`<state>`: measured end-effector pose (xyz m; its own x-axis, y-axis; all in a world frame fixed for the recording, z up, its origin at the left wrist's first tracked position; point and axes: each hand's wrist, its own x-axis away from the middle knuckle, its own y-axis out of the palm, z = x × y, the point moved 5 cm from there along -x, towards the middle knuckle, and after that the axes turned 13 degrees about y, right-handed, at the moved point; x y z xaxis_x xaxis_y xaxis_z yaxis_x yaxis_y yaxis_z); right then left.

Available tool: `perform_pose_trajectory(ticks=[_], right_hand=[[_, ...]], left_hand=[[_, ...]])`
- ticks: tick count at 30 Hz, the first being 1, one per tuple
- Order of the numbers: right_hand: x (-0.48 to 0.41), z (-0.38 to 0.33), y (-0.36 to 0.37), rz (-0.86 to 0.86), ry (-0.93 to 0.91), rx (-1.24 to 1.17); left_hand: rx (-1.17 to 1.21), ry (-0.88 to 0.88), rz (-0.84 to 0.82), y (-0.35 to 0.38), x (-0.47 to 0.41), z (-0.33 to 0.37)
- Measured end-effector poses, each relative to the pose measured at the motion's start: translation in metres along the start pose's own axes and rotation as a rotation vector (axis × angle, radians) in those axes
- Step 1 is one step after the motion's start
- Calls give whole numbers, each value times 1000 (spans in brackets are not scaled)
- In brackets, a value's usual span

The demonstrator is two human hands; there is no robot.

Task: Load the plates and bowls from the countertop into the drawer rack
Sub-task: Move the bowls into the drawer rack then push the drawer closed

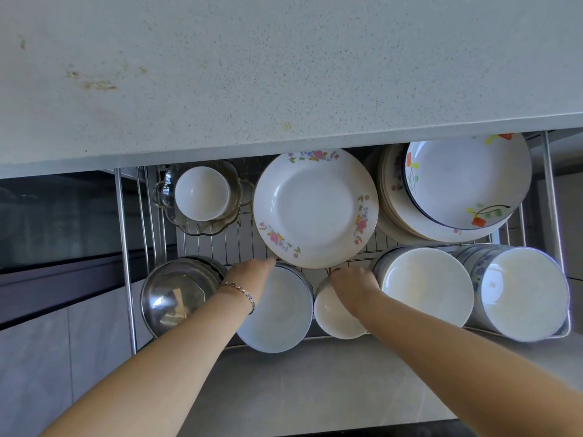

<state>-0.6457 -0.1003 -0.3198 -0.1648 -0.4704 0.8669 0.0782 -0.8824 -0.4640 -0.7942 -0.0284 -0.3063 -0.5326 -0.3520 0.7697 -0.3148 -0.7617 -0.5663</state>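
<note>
Floral plate (315,209), being seated in drawer rack (217,244): left hand (252,274) touches near rim, fingers straight; right hand (353,283) curled, grip indiscernible; next, probably release and withdraw.

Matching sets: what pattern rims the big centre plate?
Pink, purple and yellow flower sprays on white plate; head view.

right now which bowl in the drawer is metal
The shiny steel bowl at the drawer rack's near left corner; the others are white inside or clear glass.
</note>
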Motion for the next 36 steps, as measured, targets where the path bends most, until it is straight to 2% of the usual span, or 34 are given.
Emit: perform_pose_trajectory(ticks=[5, 10, 13, 18, 29, 32, 34, 36], right_hand=[[-12, 3, 1, -3, 10, 31], [-13, 7, -3, 78, 22, 107], [-8, 11, -1, 25, 30, 181], [-3, 13, -4, 24, 6, 73], [-3, 6, -8, -9, 27, 141], [6, 10, -9, 86, 52, 59], [17, 8, -12, 185, 48, -109], [31, 0, -14, 210, 16, -315]], left_hand=[[-16, 3, 4, 1, -2, 1], [-9, 11, 8, 1, -6, 0], [-21, 15, 8, 1, -4, 1], [-29, 19, 16, 2, -1, 2], [-40, 6, 51, 9, -2, 2], [-8, -42, 83, 10, 1, -3], [-6, -71, 86, 9, 5, -5], [-5, -61, 100, 10, 9, -5]])
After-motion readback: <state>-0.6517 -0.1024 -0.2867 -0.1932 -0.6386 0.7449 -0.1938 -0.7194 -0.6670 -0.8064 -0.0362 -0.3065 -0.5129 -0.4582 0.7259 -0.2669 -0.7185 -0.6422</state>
